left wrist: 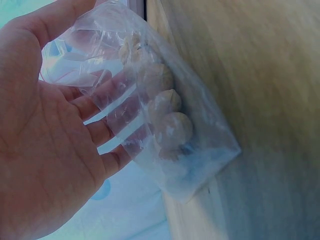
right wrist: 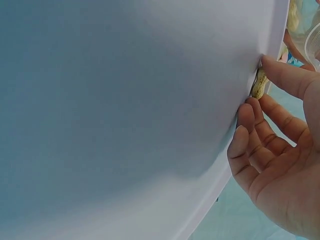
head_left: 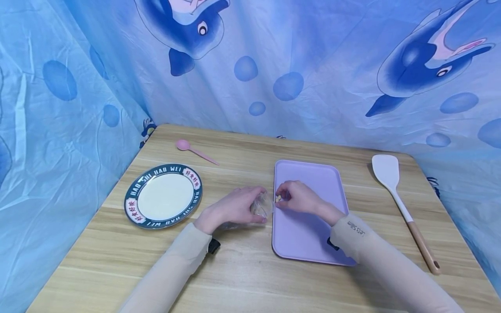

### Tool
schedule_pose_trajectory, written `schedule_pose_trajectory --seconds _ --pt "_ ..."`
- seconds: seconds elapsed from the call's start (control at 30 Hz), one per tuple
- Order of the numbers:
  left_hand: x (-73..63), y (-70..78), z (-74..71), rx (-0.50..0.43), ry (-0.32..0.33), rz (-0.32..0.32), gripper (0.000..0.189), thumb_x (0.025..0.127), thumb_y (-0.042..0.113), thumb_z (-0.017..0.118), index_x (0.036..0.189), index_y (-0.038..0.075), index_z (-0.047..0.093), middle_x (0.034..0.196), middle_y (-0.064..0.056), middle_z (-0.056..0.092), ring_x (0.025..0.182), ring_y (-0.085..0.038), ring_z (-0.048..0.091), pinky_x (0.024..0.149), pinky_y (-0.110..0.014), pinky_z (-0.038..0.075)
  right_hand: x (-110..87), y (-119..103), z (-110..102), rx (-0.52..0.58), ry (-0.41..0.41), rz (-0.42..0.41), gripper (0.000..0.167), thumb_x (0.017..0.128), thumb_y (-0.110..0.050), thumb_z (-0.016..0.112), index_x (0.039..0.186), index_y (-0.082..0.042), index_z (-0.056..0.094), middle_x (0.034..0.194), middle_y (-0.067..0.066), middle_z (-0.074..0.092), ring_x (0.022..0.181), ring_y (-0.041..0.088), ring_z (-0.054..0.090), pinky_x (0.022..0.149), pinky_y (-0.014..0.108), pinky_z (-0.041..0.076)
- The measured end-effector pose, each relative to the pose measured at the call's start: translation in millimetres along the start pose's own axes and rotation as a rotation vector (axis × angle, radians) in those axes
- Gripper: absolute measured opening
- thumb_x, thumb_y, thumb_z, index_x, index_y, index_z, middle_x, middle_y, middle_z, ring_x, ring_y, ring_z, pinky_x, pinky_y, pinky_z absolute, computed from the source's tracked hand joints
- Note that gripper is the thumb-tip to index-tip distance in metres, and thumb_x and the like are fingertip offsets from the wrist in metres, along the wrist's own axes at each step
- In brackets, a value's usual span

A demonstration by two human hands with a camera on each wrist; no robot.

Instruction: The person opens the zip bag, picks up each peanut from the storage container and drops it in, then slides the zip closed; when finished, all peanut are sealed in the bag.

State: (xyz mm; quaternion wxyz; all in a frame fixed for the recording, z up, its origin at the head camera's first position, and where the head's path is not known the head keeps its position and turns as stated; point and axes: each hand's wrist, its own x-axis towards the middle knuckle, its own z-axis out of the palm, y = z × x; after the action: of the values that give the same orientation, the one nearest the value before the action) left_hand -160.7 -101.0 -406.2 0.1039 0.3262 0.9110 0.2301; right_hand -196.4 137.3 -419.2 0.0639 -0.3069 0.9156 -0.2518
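Observation:
A clear plastic bag [left wrist: 212, 145] holds several tan nuts [left wrist: 172, 127] in their shells. My left hand [head_left: 238, 205] grips this bag by its upper part, thumb on one side and fingers on the other, left of the lavender tray [head_left: 309, 239]. Over the tray's left edge, my right hand [head_left: 300, 198] pinches a peanut [right wrist: 259, 84] in its shell between thumb and fingertips. In the head view the peanut shows as a small pale bit at the fingertips. The tray's surface under the right palm is hidden in the head view.
To the left lies a round plate [head_left: 166, 198] with a dark green lettered rim. Behind it is a pink spoon [head_left: 183, 145]. A white spatula [head_left: 385, 169] with a wooden handle lies right of the tray. A blue dolphin-print curtain [head_left: 313, 121] hangs behind the wooden table [head_left: 242, 278].

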Motion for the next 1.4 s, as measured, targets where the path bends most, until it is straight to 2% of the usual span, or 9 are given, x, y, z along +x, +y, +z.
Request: schedule_pose_trajectory --seconds 0.6,0.73,1.1,1.4 --pt "0.2 -0.4 1.3 -0.002 -0.001 -0.008 0.081 0.081 0.045 0.081 0.144 0.007 0.046 0.139 -0.011 0.057 0.128 -0.026 0.052 0.111 -0.049 0.035 -1.8 -0.2 -1.0 0.003 0.012 -0.014 0.022 0.080 -0.016 0.084 0.096 -0.006 0.073 0.084 0.000 0.065 0.078 0.016 0.060 0.072 0.030 0.051" --pt "-0.3 -0.3 1.0 -0.008 -0.001 -0.008 0.081 0.081 0.044 0.080 0.145 0.007 0.046 0.139 -0.011 0.058 0.128 -0.026 0.052 0.111 -0.049 0.035 -3.2 -0.1 -4.9 0.015 0.020 -0.021 0.023 0.079 -0.015 0.084 0.096 -0.005 0.073 0.086 0.001 0.066 0.078 0.017 0.061 0.071 0.030 0.052" --pt "-0.2 -1.3 0.8 -0.015 0.005 -0.008 0.082 0.081 0.044 0.081 0.145 0.006 0.046 0.137 -0.011 0.059 0.126 -0.026 0.054 0.111 -0.049 0.036 -8.3 -7.9 -19.1 0.010 0.049 -0.056 0.023 0.079 -0.014 0.083 0.097 -0.004 0.073 0.088 0.003 0.066 0.067 0.008 0.056 0.063 0.027 0.050" --pt "-0.1 -1.9 0.9 -0.014 0.003 -0.005 0.081 0.081 0.044 0.081 0.144 0.006 0.046 0.136 -0.011 0.059 0.125 -0.025 0.054 0.110 -0.050 0.036 -11.6 -18.0 -25.9 -0.011 0.053 -0.095 0.023 0.082 -0.016 0.081 0.101 -0.005 0.073 0.089 0.000 0.065 0.071 0.013 0.059 0.065 0.028 0.049"
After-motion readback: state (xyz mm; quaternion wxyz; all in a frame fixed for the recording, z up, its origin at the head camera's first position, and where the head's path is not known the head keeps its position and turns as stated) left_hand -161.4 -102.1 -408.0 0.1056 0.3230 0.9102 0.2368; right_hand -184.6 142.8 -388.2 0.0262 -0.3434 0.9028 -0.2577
